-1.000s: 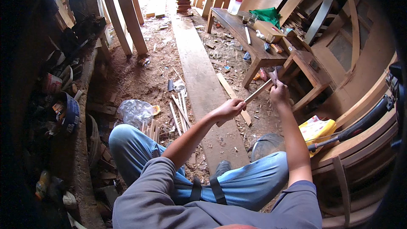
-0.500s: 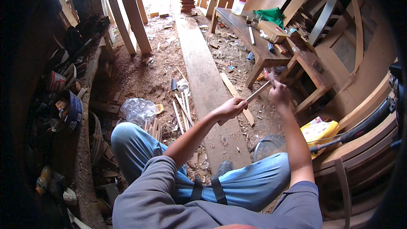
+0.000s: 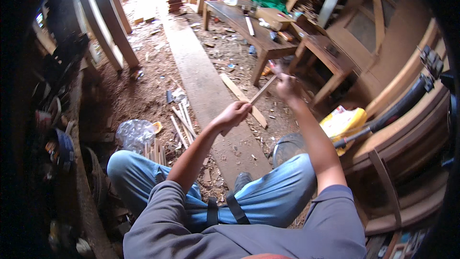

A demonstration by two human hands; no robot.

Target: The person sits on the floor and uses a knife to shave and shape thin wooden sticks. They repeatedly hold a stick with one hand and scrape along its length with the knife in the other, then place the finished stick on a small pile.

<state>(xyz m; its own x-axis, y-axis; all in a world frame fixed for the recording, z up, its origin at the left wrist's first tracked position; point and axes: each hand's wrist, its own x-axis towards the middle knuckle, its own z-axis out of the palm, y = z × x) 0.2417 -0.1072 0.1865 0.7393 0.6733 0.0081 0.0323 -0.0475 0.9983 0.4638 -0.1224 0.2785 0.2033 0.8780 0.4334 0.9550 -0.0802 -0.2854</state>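
My left hand (image 3: 233, 116) is closed round a thin wooden strip (image 3: 263, 91), which slants up and to the right over the long board on the floor. A short end of the strip shows below the fist. My right hand (image 3: 289, 88) is closed at the strip's far end. Motion smears it, and whatever its fingers hold is not clear. A small pinkish, blurred shape (image 3: 275, 65) shows just beyond those fingers; whether it belongs to a held tool cannot be made out.
A long plank (image 3: 199, 74) runs along the littered floor. Thin sticks (image 3: 183, 123) and a clear plastic bag (image 3: 135, 134) lie left of it. A wooden table (image 3: 268, 44) stands ahead right. Beside my right arm are a yellow package (image 3: 342, 123) and a black-handled tool (image 3: 397, 107).
The whole view has swung to the right, so the surroundings appear farther left. Both hands stay on or near the strip, the left still gripping it.
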